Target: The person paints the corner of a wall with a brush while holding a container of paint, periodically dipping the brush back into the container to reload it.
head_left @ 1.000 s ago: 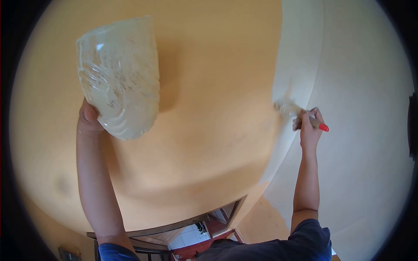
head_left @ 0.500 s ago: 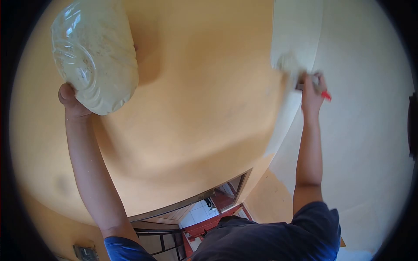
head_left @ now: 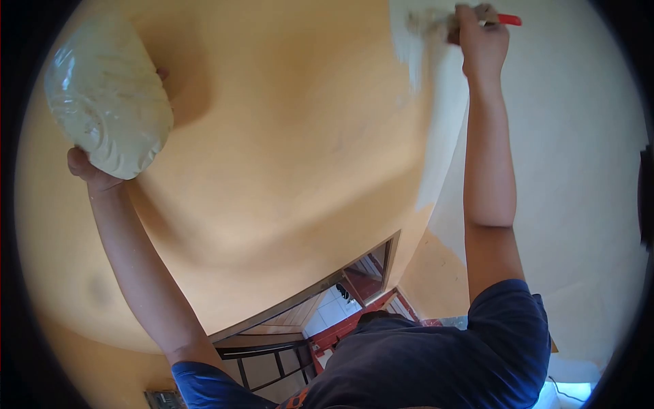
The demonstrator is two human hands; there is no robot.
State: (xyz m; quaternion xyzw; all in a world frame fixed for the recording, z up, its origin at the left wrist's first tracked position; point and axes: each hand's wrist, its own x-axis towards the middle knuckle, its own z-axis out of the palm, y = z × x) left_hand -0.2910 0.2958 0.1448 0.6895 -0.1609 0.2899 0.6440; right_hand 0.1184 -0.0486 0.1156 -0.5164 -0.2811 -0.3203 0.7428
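My left hand (head_left: 95, 172) grips the lower end of a clear plastic container (head_left: 112, 102) coated or filled with pale cream paint; a fingertip shows at its far right side. It is held up in front of the orange-yellow wall (head_left: 293, 150). High on the right, my right hand (head_left: 485, 51) is closed around a paintbrush (head_left: 509, 20) with a red handle end. Its blurred bristles point left onto a whitish painted strip (head_left: 443, 116) beside the wall corner. Ragged streaks mark the strip's left edge.
On the right stands a pale wall (head_left: 572, 177) with an orange patch (head_left: 436, 266) low by the corner. Below are a door frame (head_left: 272, 325), a dark metal grille (head_left: 262, 365) and a tiled floor (head_left: 330, 313). A wall box (head_left: 163, 399) sits at lower left.
My right hand has moved the paintbrush upward along the strip near the corner. My left hand and the container have shifted left in the view.
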